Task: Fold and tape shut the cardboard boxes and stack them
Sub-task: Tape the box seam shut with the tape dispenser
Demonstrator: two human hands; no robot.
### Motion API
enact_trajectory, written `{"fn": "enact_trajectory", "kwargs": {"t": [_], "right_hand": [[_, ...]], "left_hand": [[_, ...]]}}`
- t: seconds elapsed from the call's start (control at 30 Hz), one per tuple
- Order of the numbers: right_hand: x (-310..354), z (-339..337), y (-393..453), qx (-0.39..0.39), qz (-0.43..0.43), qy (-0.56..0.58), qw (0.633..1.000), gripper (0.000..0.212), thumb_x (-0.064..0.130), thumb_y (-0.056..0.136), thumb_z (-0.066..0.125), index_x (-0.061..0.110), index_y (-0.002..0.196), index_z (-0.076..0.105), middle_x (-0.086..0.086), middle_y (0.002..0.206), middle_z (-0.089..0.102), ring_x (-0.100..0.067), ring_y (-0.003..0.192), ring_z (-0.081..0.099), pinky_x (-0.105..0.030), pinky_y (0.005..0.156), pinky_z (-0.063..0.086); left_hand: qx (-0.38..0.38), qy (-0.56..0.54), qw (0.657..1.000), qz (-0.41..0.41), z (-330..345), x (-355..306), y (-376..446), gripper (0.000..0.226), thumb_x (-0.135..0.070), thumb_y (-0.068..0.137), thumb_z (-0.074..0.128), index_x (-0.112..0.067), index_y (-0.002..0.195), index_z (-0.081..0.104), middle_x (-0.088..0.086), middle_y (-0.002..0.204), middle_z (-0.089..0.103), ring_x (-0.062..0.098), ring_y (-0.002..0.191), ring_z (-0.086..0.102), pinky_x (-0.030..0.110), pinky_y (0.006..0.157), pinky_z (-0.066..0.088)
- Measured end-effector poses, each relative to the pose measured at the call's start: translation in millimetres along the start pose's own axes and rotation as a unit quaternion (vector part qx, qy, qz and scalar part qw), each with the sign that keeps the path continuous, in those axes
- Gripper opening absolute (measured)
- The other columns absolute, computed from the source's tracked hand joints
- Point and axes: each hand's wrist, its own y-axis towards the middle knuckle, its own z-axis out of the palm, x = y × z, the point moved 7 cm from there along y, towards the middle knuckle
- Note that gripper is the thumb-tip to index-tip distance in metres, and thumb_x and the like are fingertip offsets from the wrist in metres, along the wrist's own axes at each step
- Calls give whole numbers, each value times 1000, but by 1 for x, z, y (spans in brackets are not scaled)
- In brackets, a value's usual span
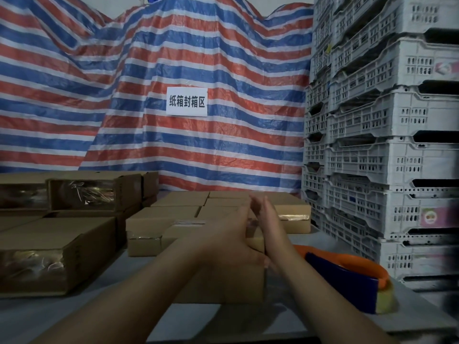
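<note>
A small brown cardboard box (236, 286) stands on the grey table (193, 319) right in front of me. My left hand (231, 234) lies flat on its top, fingers stretched forward and the thumb at the box's right edge. My right hand (270, 219) stands edge-on with straight fingers against the box's right side, close beside the left hand. An orange and blue tape dispenser (347, 276) rests on the table just right of the box, and neither hand touches it. Much of the box top is hidden under my hands.
Taped boxes sit on the left (57, 254) and back left (82, 194). A low layer of closed boxes (161, 217) fills the table's middle and back. Stacked white plastic crates (372, 145) wall the right side. A striped tarp with a white sign (186, 101) hangs behind.
</note>
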Motion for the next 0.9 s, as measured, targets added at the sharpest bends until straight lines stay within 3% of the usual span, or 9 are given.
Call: {"fn": "enact_trajectory", "kwargs": {"t": [0.07, 0.13, 0.27, 0.4, 0.5, 0.6, 0.7, 0.8, 0.9], "right_hand": [[-9, -4, -6, 6, 42, 26, 999, 54, 52, 104, 29, 22, 146, 47, -4, 145, 51, -18, 123, 53, -31, 85, 50], [-22, -6, -13, 25, 89, 12, 996, 60, 59, 102, 25, 24, 146, 46, -8, 140, 57, -23, 123, 57, -42, 103, 47], [-34, -21, -29, 24, 91, -60, 994, 78, 76, 86, 31, 35, 151, 36, -5, 152, 45, -26, 137, 44, -54, 117, 30], [-35, -20, -47, 77, 84, -147, 983, 106, 89, 57, 41, 55, 152, 9, 0, 165, 19, -29, 146, 28, -55, 117, 30], [-35, -11, -57, 127, 52, -209, 968, 95, 80, 68, 54, 65, 141, -4, 6, 158, 29, -20, 138, 39, -45, 113, 38], [-9, -11, -54, 80, -22, -183, 980, 87, 56, 75, 73, 63, 141, 16, 12, 136, 50, -11, 121, 53, -38, 101, 50], [48, -33, -36, -4, -77, -139, 987, 90, 68, 60, 72, 45, 141, 41, 7, 125, 63, -14, 105, 65, -32, 79, 57], [109, -69, -8, -43, -105, -97, 989, 84, 70, 57, 77, 34, 130, 55, 3, 110, 73, -19, 93, 73, -38, 76, 60], [144, -110, 23, -91, -111, -108, 984, 68, 65, 64, 79, 32, 119, 59, 0, 108, 73, -25, 91, 73, -51, 72, 62]], "left_hand": [[-13, -88, 996, 12, -13, 1, -2, 78, -36, 84, 75, -30, 147, 29, -7, 141, 48, -2, 109, 57, 17, 82, 53], [-87, -185, 979, -24, -41, 12, -13, 72, -49, 87, 65, -34, 149, 30, -13, 142, 42, -8, 102, 57, 14, 72, 52], [-254, -208, 937, -120, -70, 65, -59, 73, -71, 75, 49, -33, 137, 45, -7, 140, 51, 3, 113, 54, 23, 84, 48], [-187, -328, 896, -234, -27, 109, -104, 84, -65, 70, 56, -30, 144, 39, -8, 133, 52, 3, 105, 53, 24, 85, 43], [-146, -422, 862, -241, 0, 107, -113, 69, -49, 64, 70, -34, 128, 49, -10, 110, 62, 7, 94, 59, 24, 70, 46], [-211, -395, 864, -231, -13, 96, -104, 57, -52, 60, 70, -38, 112, 53, -9, 108, 64, 7, 94, 60, 28, 73, 49], [-257, -357, 882, -170, -49, 56, -67, 50, -65, 62, 63, -43, 104, 52, -16, 103, 61, 2, 89, 59, 21, 63, 47], [-291, -339, 887, -112, -82, 16, -9, 58, -71, 72, 62, -37, 118, 51, -12, 106, 61, 9, 91, 62, 25, 61, 51], [-281, -346, 889, -100, -85, -12, 54, 43, -60, 85, 61, -30, 114, 51, -10, 100, 62, 10, 87, 64, 27, 58, 52]]}}
